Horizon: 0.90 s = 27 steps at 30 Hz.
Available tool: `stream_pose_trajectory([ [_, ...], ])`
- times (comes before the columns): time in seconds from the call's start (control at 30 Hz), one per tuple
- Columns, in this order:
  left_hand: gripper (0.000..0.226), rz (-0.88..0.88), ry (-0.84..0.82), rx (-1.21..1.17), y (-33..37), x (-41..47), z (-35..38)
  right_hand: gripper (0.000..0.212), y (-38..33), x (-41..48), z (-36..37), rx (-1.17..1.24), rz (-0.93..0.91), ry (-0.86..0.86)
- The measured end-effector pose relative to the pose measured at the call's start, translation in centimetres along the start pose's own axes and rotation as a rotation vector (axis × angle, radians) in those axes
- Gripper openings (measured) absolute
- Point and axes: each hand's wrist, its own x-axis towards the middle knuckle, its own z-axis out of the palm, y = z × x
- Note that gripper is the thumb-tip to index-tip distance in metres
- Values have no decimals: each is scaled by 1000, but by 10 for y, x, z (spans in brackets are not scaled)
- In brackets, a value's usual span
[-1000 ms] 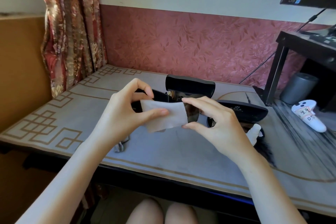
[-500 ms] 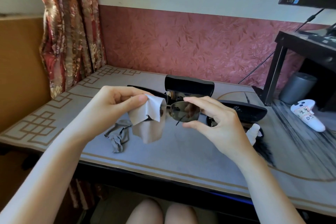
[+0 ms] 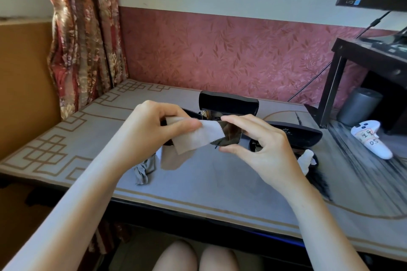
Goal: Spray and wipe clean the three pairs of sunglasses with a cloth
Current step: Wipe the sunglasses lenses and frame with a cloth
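Above the table I hold a pair of dark-lensed sunglasses (image 3: 230, 135). My right hand (image 3: 262, 147) pinches the right lens by its top and bottom edges. My left hand (image 3: 154, 130) pinches a pale beige cloth (image 3: 193, 136) over the left lens, which is hidden under it. Behind them an open black glasses case (image 3: 228, 102) stands on the table. A second black case (image 3: 295, 134) lies to the right, with another pair of sunglasses (image 3: 255, 147) partly hidden behind my right hand. A white spray bottle (image 3: 307, 160) lies by my right wrist.
A crumpled grey cloth (image 3: 144, 170) lies on the patterned grey table mat (image 3: 198, 182). At the right are a white game controller (image 3: 372, 139), a grey cylinder (image 3: 357, 104) and a black monitor stand (image 3: 330, 86). A floral curtain (image 3: 81, 35) hangs at the left.
My left hand has moved the cloth right across the left lens, from bunched at the lens's left side to spread over it. My right hand keeps its pinch on the right lens.
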Motion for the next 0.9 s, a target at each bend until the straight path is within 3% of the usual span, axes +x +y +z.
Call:
stream_pose_trajectory([
  [0.3,24,-53,30,-173,-7,-2,-12,45,-2,0,-3,45,41,14],
  [0.57,20,-112,-158,-250,-11,-4,-24,46,-3,0,-5,55,53,16],
  [0.7,19,-76,-189,-120,-1,-3,-15,45,-5,-1,-5,40,46,0],
  [0.9,9,21,-52,12,0,-3,1,45,-3,-1,-6,30,59,-6],
])
